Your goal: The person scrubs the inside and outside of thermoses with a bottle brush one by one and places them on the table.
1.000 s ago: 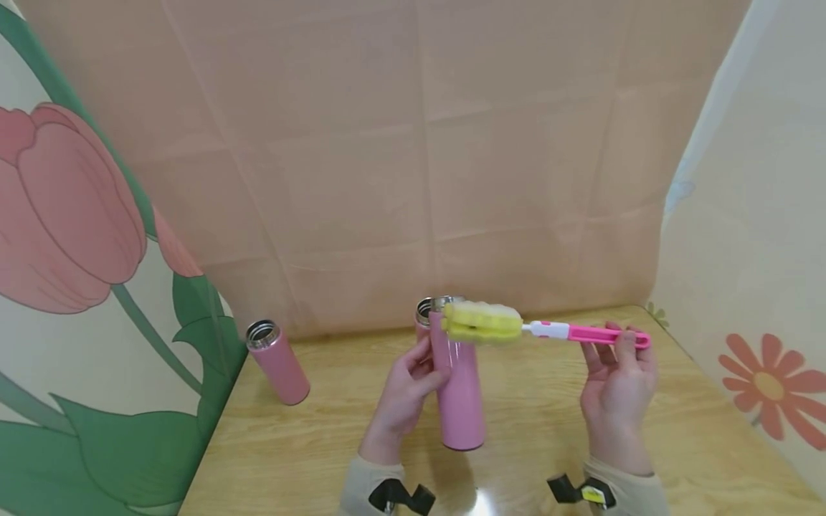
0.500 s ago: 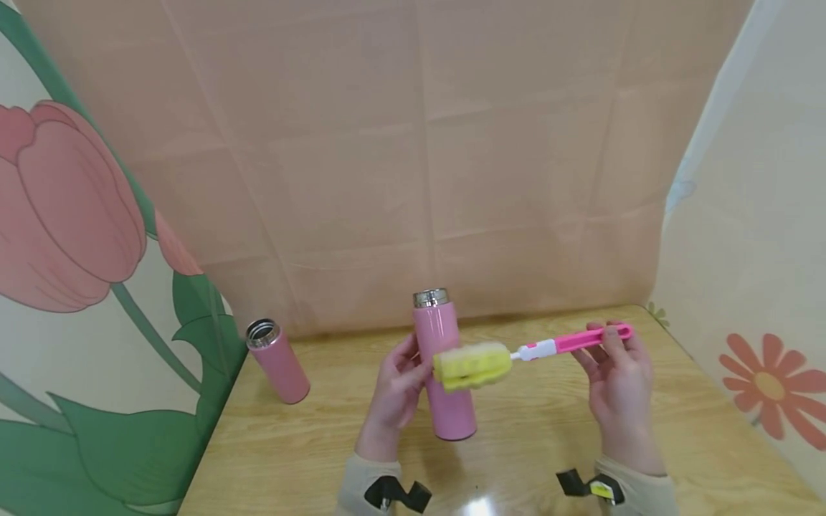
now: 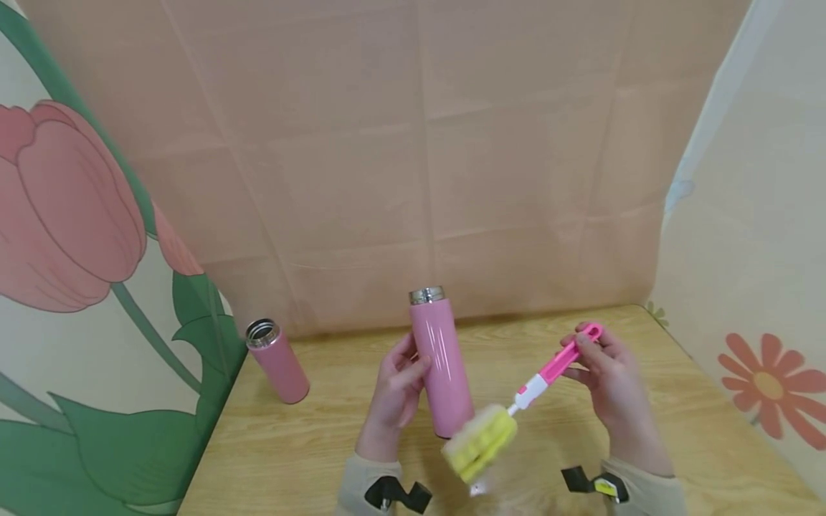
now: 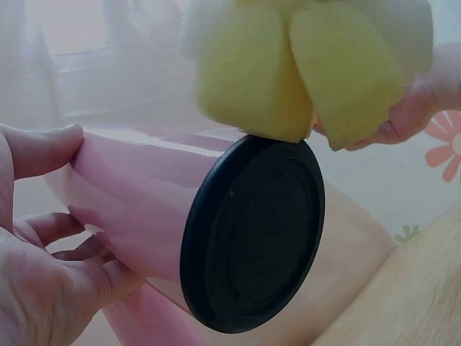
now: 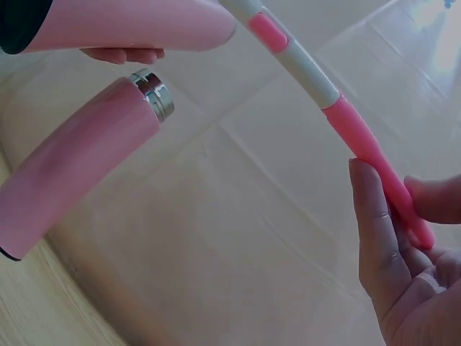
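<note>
My left hand point(image 3: 395, 398) grips a pink vacuum flask point(image 3: 442, 362), thumb on the near side and fingers behind. The flask leans, with its lidless steel neck up and away; its black base point(image 4: 263, 231) faces the left wrist camera. Between thumb and fingers, my right hand point(image 3: 613, 390) pinches the end of a bottle brush's pink handle point(image 5: 360, 137). The brush slants down to the left. Its yellow and white sponge head point(image 3: 480, 444) overlaps the flask's lower end in the head view and sits right above the base's rim in the left wrist view.
Another pink flask point(image 3: 279, 362) stands uncapped at the table's left. In the right wrist view, a pink flask point(image 5: 86, 162) stands beyond the held one. The wooden table point(image 3: 310, 459) ends at a tan cloth backdrop point(image 3: 335, 186), with flower-printed walls either side.
The brush has swung from near the flask's neck down toward its base, its sponge head now lowest. The held flask has shifted slightly left and up, hiding the flask behind it.
</note>
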`<state>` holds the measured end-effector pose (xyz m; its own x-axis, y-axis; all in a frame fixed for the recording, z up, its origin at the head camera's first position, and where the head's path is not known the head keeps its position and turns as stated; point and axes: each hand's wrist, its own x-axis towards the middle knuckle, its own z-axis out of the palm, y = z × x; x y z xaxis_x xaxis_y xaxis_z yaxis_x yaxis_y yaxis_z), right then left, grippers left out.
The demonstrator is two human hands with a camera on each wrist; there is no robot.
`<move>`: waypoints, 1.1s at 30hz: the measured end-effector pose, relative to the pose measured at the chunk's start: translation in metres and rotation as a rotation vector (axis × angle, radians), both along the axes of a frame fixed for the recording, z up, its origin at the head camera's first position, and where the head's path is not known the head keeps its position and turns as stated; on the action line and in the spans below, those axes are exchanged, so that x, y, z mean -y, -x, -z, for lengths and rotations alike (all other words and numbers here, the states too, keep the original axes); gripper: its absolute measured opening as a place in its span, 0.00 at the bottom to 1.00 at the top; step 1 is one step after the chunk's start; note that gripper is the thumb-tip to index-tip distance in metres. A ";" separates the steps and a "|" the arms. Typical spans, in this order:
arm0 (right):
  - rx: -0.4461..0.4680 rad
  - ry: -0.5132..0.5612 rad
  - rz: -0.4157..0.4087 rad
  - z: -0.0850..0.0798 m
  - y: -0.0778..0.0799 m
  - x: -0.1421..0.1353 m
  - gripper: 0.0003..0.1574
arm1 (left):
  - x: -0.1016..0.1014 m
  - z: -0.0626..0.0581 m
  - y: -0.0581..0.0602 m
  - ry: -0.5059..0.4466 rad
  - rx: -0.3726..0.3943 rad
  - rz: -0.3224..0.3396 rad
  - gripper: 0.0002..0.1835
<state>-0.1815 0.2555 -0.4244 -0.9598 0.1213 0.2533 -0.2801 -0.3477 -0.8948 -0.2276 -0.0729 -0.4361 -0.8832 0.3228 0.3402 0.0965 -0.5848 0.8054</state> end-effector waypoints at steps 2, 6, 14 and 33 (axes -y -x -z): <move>-0.002 0.012 -0.003 0.001 0.000 0.000 0.08 | 0.000 0.000 0.000 0.001 -0.002 0.000 0.31; -0.011 0.110 0.017 0.001 0.000 0.000 0.07 | 0.000 -0.001 -0.001 0.000 -0.008 0.010 0.31; 0.011 0.447 0.111 -0.003 -0.001 0.003 0.07 | -0.002 0.002 -0.001 0.011 -0.056 0.077 0.28; 0.037 0.881 0.317 -0.012 0.005 0.012 0.10 | -0.019 -0.001 -0.010 0.335 0.068 -0.015 0.37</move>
<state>-0.1865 0.2439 -0.4124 -0.8547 0.5123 -0.0843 -0.4546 -0.8168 -0.3552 -0.2177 -0.0540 -0.4353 -0.9057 0.3936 0.1572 0.0423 -0.2852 0.9575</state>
